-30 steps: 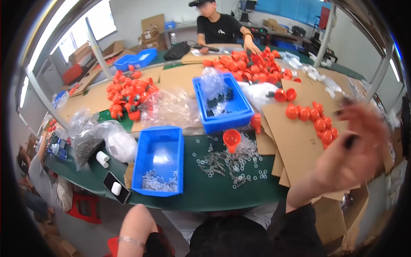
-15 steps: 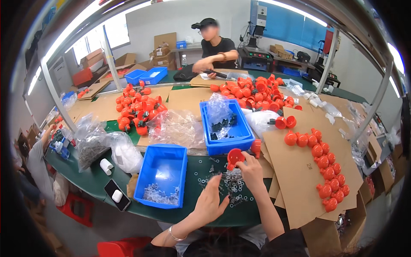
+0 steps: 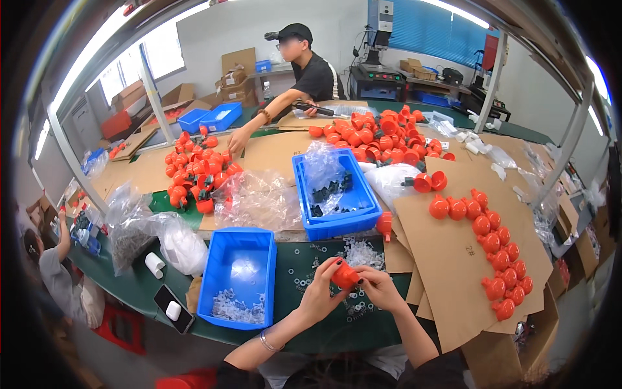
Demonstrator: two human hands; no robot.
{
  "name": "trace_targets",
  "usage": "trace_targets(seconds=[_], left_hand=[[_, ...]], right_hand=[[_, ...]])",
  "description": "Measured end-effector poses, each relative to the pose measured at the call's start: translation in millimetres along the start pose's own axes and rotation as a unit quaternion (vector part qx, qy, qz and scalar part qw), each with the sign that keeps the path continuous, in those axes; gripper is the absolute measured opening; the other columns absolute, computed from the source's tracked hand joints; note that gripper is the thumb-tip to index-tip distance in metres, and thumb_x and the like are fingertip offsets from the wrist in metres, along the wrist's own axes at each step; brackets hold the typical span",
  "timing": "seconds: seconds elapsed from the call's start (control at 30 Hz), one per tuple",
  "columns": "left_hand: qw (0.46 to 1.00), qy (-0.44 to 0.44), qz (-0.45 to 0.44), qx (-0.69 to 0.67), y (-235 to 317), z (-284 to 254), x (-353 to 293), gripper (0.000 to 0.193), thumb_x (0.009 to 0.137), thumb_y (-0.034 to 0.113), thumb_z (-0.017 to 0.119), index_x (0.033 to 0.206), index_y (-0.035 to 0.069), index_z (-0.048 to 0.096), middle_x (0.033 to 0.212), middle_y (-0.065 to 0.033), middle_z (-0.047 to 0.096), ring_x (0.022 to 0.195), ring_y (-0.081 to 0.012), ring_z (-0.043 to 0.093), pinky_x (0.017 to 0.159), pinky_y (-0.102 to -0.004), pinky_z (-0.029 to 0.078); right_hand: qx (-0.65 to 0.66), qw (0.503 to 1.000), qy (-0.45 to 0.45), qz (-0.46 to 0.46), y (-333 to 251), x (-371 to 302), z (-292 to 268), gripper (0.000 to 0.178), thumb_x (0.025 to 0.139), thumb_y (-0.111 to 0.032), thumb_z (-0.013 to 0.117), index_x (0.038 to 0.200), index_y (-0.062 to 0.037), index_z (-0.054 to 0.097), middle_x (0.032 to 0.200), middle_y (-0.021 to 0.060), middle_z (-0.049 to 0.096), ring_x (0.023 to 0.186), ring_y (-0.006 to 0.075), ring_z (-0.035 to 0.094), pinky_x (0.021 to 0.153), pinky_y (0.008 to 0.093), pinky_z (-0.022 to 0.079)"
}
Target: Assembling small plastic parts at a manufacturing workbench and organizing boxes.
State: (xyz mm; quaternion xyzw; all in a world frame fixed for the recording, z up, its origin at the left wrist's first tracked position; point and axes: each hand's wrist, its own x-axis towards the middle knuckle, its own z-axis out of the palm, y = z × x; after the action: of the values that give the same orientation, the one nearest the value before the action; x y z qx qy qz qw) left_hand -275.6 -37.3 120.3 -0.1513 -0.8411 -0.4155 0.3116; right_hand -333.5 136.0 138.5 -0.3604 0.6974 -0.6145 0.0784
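Observation:
Between my two hands, above the green table near its front edge, is a red plastic cup-shaped part (image 3: pixel 345 277). The fingers of my left hand (image 3: pixel 319 292) wrap round its left side. My right hand (image 3: pixel 381 289) pinches it from the right, at the narrower end; whether a small piece is also in those fingertips is hidden. Below and behind my hands lie scattered clear washers (image 3: pixel 301 282) and a pile of small translucent plastic pieces (image 3: pixel 363 254). To the left of them stands a blue bin (image 3: pixel 241 259) with more translucent pieces at its bottom.
Another blue bin (image 3: pixel 337 227) holds a bag and dark green parts. Red parts in rows (image 3: pixel 499 260) lie on cardboard (image 3: pixel 440 279) at right. Across the table a person (image 3: pixel 311 71) reaches to a red heap (image 3: pixel 201 165). A phone (image 3: pixel 170 318) with a white case lies left.
My left hand has closed on the red part, which my right hand alone held before. The part has come down nearer and is turned. Across the table, the person's arm has stretched to the left heap.

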Motion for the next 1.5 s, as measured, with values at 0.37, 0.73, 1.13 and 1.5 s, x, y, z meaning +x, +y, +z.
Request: trace_targets(seconds=[0.37,0.73,1.13,1.5], left_hand=[[1.000,-0.014,-0.022,-0.004,-10.5,-7.9,-5.3,0.071,0.063,0.002,0.077,0.124,0.004,0.040,0.124,-0.0184,0.042,0.109,-0.0352,0.050,0.088,-0.0384,0.047],[0.888,0.043,-0.244,-0.388,-18.0,1.3,-16.0,0.076,0.079,-0.002,0.059,0.142,0.004,0.016,0.131,-0.0143,0.036,0.115,-0.0208,0.048,0.094,-0.0343,0.043],[0.833,-0.044,-0.297,-0.464,-17.3,-6.7,-11.8,0.077,0.082,0.000,0.060,0.144,0.009,0.015,0.124,-0.0067,0.037,0.111,-0.0143,0.046,0.095,-0.0304,0.041],[0.761,-0.093,-0.363,-0.530,-17.4,-13.2,-14.5,0.058,0.084,0.016,0.056,0.136,0.007,0.031,0.115,-0.0046,0.051,0.095,-0.0115,0.053,0.075,-0.0242,0.044]], right_hand=[[-0.167,0.980,0.108,0.017,-1.6,2.2,-1.7,0.014,0.076,-0.004,0.069,0.089,-0.0069,0.068,0.089,0.0082,0.059,0.071,0.0168,0.061,0.057,0.0246,0.049],[-0.417,0.899,0.052,0.119,13.6,-14.5,-18.7,0.008,0.077,-0.015,0.066,0.084,-0.0120,0.064,0.079,0.0063,0.058,0.071,0.0263,0.062,0.061,0.0366,0.048],[-0.391,0.913,0.063,0.103,22.2,-12.6,-11.6,0.010,0.076,-0.010,0.064,0.084,-0.0064,0.058,0.076,0.0081,0.058,0.069,0.0250,0.060,0.062,0.0356,0.047],[-0.143,0.967,0.099,0.184,16.3,-4.7,-19.1,0.014,0.075,-0.008,0.062,0.079,-0.0009,0.051,0.071,0.0083,0.060,0.059,0.0169,0.060,0.056,0.0292,0.047]])
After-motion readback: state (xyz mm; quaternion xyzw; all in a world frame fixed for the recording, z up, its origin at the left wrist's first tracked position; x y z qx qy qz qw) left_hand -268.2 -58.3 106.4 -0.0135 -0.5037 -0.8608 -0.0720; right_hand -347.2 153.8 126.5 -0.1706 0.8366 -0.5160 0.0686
